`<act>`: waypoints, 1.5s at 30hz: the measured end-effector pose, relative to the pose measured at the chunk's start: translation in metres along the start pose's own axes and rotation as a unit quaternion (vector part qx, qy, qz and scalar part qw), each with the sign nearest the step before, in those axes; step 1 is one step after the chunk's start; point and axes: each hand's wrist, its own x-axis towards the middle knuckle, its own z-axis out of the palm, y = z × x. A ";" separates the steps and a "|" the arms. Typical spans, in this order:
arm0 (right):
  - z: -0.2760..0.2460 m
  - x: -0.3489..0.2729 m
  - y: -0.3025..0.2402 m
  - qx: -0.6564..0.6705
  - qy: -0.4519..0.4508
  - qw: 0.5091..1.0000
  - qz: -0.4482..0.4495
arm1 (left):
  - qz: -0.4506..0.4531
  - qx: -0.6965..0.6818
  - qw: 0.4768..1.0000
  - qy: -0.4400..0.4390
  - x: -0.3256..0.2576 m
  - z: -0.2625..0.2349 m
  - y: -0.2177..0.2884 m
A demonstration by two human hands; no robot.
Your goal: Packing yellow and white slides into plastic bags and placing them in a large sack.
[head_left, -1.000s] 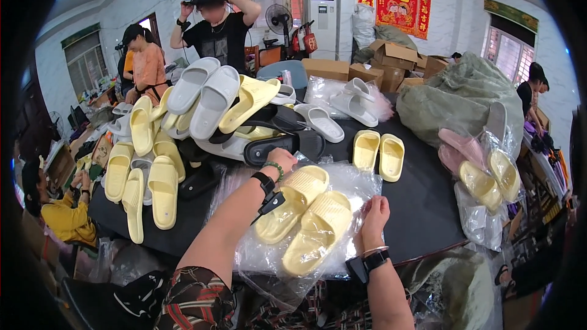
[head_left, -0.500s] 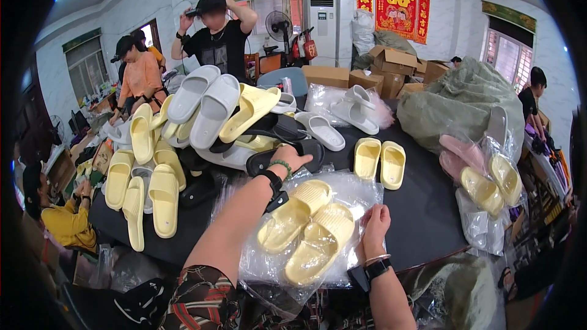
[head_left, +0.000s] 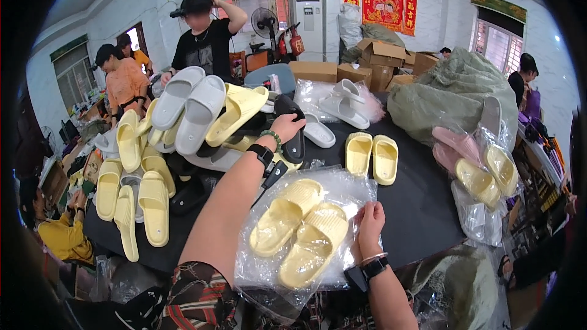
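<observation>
Your left grip (head_left: 286, 127) grasps a black slipper (head_left: 298, 145), long axis pointing roughly away from you, beyond the bagged yellow slippers (head_left: 315, 244), while your right grip (head_left: 370, 223), nearer them, curls just to their right, whether pinching clear plastic (head_left: 353, 192) I cannot tell.

in the lower centre, glossy, crinkled clear plastic bag (head_left: 260, 278) over rubbery-looking yellow slippers (head_left: 312, 253) with ribbed straps; smooth, matt black tabletop (head_left: 422, 220); upper right, wrinkled, dull sack (head_left: 452, 101) and matt cardboard boxes (head_left: 380, 75).
</observation>
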 end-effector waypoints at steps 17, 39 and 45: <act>-0.020 0.007 -0.001 -0.003 0.021 1.000 -0.020 | -0.061 0.257 0.929 -0.261 -0.171 -0.097 0.061; -0.017 0.007 -0.003 0.002 0.034 0.999 -0.008 | -0.277 -0.076 0.914 -0.285 -0.310 -0.198 0.073; -0.020 0.010 0.000 0.004 0.027 0.999 -0.018 | -0.208 -0.036 0.959 -0.187 -0.318 -0.203 0.051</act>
